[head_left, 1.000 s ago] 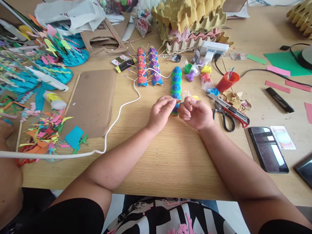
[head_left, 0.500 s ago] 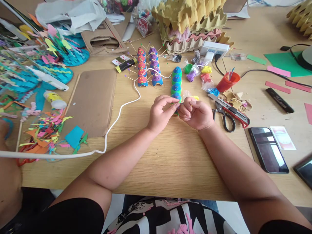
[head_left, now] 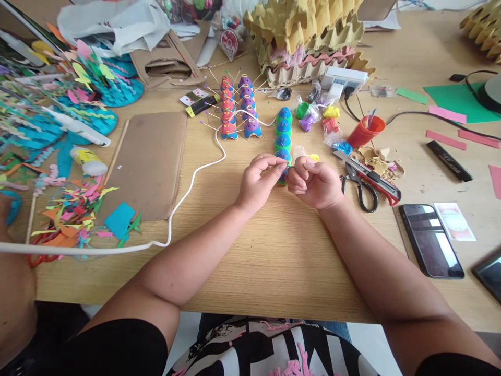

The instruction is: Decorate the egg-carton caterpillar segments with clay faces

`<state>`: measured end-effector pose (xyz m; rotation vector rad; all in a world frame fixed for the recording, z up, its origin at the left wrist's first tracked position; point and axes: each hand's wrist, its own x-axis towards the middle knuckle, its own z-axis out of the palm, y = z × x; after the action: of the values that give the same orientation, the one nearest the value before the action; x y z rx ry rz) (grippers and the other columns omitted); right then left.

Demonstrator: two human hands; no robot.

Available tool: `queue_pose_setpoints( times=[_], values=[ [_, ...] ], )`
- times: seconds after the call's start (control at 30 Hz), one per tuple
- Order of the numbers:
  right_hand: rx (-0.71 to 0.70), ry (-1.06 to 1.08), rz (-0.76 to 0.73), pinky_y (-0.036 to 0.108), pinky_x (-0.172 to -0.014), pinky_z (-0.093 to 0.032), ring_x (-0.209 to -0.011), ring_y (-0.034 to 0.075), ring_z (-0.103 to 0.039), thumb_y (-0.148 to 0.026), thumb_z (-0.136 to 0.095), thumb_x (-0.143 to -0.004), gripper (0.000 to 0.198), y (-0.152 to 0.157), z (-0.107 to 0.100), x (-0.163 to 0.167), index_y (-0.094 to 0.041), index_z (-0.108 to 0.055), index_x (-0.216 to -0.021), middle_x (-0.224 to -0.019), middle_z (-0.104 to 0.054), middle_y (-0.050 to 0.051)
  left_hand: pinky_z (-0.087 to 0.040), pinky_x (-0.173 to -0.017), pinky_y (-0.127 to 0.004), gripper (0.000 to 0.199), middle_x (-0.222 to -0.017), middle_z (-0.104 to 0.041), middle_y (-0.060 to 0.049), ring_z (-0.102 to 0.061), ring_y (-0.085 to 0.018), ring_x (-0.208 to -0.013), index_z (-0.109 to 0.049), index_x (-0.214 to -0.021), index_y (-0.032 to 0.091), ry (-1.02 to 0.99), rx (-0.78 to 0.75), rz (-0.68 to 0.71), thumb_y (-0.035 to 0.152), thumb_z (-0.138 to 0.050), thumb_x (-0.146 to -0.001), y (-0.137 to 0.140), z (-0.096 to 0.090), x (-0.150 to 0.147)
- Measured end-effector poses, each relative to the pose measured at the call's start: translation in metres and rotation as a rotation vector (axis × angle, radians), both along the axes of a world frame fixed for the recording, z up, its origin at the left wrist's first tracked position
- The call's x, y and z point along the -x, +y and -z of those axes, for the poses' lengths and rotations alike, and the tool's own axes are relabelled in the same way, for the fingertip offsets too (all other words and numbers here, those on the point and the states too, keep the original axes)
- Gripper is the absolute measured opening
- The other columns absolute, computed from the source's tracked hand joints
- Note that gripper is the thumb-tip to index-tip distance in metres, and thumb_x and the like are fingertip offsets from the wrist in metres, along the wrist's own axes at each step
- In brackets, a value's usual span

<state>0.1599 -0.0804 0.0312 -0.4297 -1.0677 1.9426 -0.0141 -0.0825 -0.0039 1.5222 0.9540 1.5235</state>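
Observation:
My left hand point(head_left: 260, 180) is pinched, thumb against forefinger, around something too small to make out. Close beside it, my right hand point(head_left: 313, 183) is curled with its fingers folded in; what they hold, if anything, is hidden. Both hands hover at the near end of a row of blue-and-green bumps with little faces, a caterpillar made of egg-carton cups point(head_left: 283, 128). The hands partly cover its nearest cup. Beyond to the left stand a red egg-carton caterpillar point(head_left: 228, 112) and a purple one point(head_left: 249, 107), both stuck with pin-headed sticks.
Right of my hands lie black-handled scissors point(head_left: 366, 193), a utility knife point(head_left: 371, 177) with its blade out, an orange cup point(head_left: 367, 130) and a phone point(head_left: 432, 240). A white cable point(head_left: 195, 172) crosses the left side near a cardboard sheet point(head_left: 151, 162) and paper scraps point(head_left: 74, 214). Egg trays point(head_left: 309, 42) are stacked behind.
My left fingertips have shifted very slightly, baring a little more of the nearest cup between the hands. Everything else looks the same.

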Motion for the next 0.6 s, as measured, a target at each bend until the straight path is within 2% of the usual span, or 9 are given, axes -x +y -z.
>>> queue_pose_setpoints(
  times=[0.23,0.4,0.6],
  values=[
    [0.039,-0.033,0.015,0.021,-0.043,-0.028,-0.049,0.01,-0.032,-0.046,-0.065,-0.096,0.043,0.0,0.0003,-0.0008,-0.025,-0.038,-0.069,-0.055,-0.043,-0.004,-0.057,-0.095,-0.033,0.043,-0.105,-0.079,-0.006,-0.074,-0.019,-0.105,-0.085,-0.101,0.025,-0.012,0.036,0.026,0.067,-0.078,-0.095,-0.0004,-0.0003,0.0001],
    [-0.016,0.033,-0.022,0.02,-0.043,-0.027,-0.048,0.009,-0.033,-0.044,-0.073,-0.09,0.045,-0.0007,-0.001,0.0003,-0.024,-0.042,-0.066,-0.054,-0.046,-0.004,-0.058,-0.094,-0.031,0.042,-0.105,-0.08,-0.007,-0.075,-0.018,-0.104,-0.086,-0.098,0.024,-0.059,0.054,0.045,0.065,-0.079,-0.095,-0.0027,-0.0043,-0.0006],
    [-0.013,0.026,-0.018,0.02,-0.043,-0.027,-0.048,0.009,-0.032,-0.044,-0.072,-0.09,0.045,-0.0004,0.0007,0.0011,-0.024,-0.04,-0.066,-0.054,-0.043,-0.005,-0.058,-0.1,-0.031,0.043,-0.104,-0.078,-0.005,-0.074,-0.019,-0.107,-0.089,-0.095,0.025,-0.093,0.093,0.055,0.067,-0.077,-0.095,-0.0039,-0.0064,0.0004]
  ],
)
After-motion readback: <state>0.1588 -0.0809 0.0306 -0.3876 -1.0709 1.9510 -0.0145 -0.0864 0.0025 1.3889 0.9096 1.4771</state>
